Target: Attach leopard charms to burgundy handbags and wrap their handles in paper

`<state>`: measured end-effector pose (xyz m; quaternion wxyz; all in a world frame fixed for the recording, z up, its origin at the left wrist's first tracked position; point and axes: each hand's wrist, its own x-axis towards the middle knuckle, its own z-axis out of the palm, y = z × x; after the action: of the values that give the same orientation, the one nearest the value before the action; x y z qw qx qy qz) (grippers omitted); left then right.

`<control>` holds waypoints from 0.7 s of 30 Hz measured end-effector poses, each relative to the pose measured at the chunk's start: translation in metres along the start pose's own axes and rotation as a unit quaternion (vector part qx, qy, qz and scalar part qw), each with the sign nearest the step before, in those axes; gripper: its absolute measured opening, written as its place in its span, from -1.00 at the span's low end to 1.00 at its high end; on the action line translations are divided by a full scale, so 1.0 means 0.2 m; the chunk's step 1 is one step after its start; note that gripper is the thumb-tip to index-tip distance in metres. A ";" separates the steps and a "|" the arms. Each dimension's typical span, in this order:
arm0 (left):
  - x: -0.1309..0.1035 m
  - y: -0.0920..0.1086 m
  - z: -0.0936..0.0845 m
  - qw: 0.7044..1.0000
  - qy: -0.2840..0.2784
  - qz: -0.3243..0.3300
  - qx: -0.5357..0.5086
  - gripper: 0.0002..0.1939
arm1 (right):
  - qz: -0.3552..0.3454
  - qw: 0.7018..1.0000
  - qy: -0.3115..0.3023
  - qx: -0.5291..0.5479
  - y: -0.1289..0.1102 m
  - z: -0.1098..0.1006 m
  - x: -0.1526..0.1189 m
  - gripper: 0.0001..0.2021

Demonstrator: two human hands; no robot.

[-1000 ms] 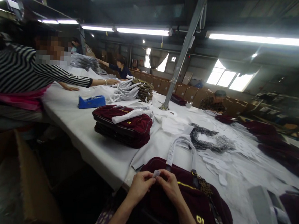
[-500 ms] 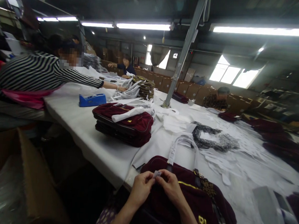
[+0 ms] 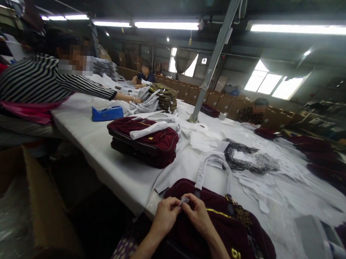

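Observation:
Between the fingertips of both hands is a small piece of whitish paper or film (image 3: pixel 184 200); its exact kind is too small to tell. My left hand (image 3: pixel 167 212) pinches it from the left, and my right hand (image 3: pixel 195 212) pinches it from the right. Both hands are just above a maroon handbag (image 3: pixel 222 230) with a gold zip and a gold emblem. The bag's handles (image 3: pixel 216 159) stand up in white wrapping. A brown charm (image 3: pixel 243 216) hangs by the right handle end.
Stacked maroon bags (image 3: pixel 148 143) lie left of centre, beside a blue tape dispenser (image 3: pixel 107 113). A metal post (image 3: pixel 207 69) rises from the white-covered table (image 3: pixel 123 173). A co-worker in a striped top (image 3: pixel 32 78) reaches toward olive bags (image 3: pixel 166 98). An open carton (image 3: pixel 36 199) stands lower left.
The small piece has tilted slightly between my fingers, while my hands stay almost in place. The striped-sleeved co-worker's arm has drawn back a little to the left.

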<state>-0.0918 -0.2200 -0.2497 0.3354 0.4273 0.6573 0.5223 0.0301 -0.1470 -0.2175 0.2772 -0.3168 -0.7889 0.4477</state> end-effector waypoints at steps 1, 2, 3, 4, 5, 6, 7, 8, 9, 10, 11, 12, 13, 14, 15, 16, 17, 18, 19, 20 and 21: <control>0.00 0.00 0.00 1.000 0.003 0.006 0.007 -0.81 | 0.000 1.000 -0.001 -0.010 -0.01 0.00 0.00 -0.90; 0.00 0.00 0.00 1.000 0.007 0.009 0.010 -0.80 | 0.000 1.000 0.001 -0.019 -0.01 0.00 0.00 -0.90; 0.00 0.01 -0.01 1.000 0.009 0.008 0.011 -0.79 | 0.001 1.000 0.006 -0.026 -0.01 0.01 0.00 -0.89; 0.00 0.02 -0.01 1.000 0.010 0.005 0.010 -0.78 | 0.002 0.999 0.011 -0.031 -0.01 0.01 0.01 -0.89; 0.00 0.02 -0.01 1.000 0.010 0.000 0.008 -0.77 | 0.003 0.999 0.016 -0.035 -0.01 0.01 0.01 -0.90; -0.01 0.03 -0.01 1.000 0.010 -0.005 0.006 -0.77 | 0.003 0.999 0.019 -0.037 0.00 0.01 0.01 -0.89; -0.01 0.03 -0.01 1.000 0.012 -0.010 0.005 -0.78 | 0.002 0.999 0.021 -0.041 0.00 0.01 0.00 -0.89; -0.01 0.04 -0.01 1.000 0.016 -0.012 0.005 -0.79 | 0.002 0.999 0.021 -0.044 0.00 0.01 0.00 -0.89; -0.01 0.05 -0.01 1.000 0.021 -0.011 0.006 -0.81 | 0.001 0.999 0.019 -0.048 0.00 0.01 0.00 -0.89; -0.01 0.05 -0.01 1.000 0.029 -0.008 0.009 -0.82 | 0.000 0.999 0.016 -0.052 0.00 0.01 0.00 -0.88; -0.02 0.06 -0.01 0.999 0.034 -0.004 0.012 -0.82 | -0.001 0.998 0.013 -0.054 0.01 0.01 0.00 -0.88; -0.02 0.06 -0.01 0.999 0.038 0.001 0.016 -0.83 | -0.001 0.998 0.009 -0.056 0.01 0.01 0.00 -0.87; -0.02 0.07 -0.01 0.999 0.040 0.004 0.020 -0.83 | 0.000 0.998 0.007 -0.058 0.01 0.00 0.00 -0.87; -0.02 0.07 -0.01 0.999 0.041 0.006 0.025 -0.83 | 0.001 0.998 0.007 -0.058 0.01 0.00 0.00 -0.87; -0.02 0.07 -0.01 0.999 0.042 0.007 0.029 -0.84 | 0.003 0.998 0.009 -0.059 0.01 0.00 0.00 -0.87; -0.02 0.07 0.00 0.998 0.044 0.008 0.034 -0.85 | 0.006 0.998 0.014 -0.061 0.01 0.00 0.00 -0.88; -0.02 0.07 0.00 0.998 0.049 0.010 0.038 -0.85 | 0.010 0.998 0.020 -0.062 0.02 0.00 0.01 -0.88; -0.02 0.07 0.01 0.998 0.057 0.011 0.040 -0.86 | 0.016 0.998 0.026 -0.063 0.02 0.01 0.01 -0.87; -0.03 0.06 0.02 0.997 0.067 0.012 0.041 -0.85 | 0.022 0.997 0.031 -0.062 0.03 0.01 0.01 -0.88; -0.04 0.06 0.03 0.996 0.079 0.014 0.043 -0.85 | 0.028 0.997 0.037 -0.058 0.03 0.01 0.01 -0.88; -0.04 0.05 0.04 0.994 0.092 0.019 0.049 -0.85 | 0.036 0.997 0.042 -0.050 0.04 0.02 0.02 -0.88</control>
<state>-0.0794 -0.2241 -0.2421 0.2421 0.4059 0.7015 0.5333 0.0275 -0.1431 -0.2257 0.2781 -0.3766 -0.7860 0.4038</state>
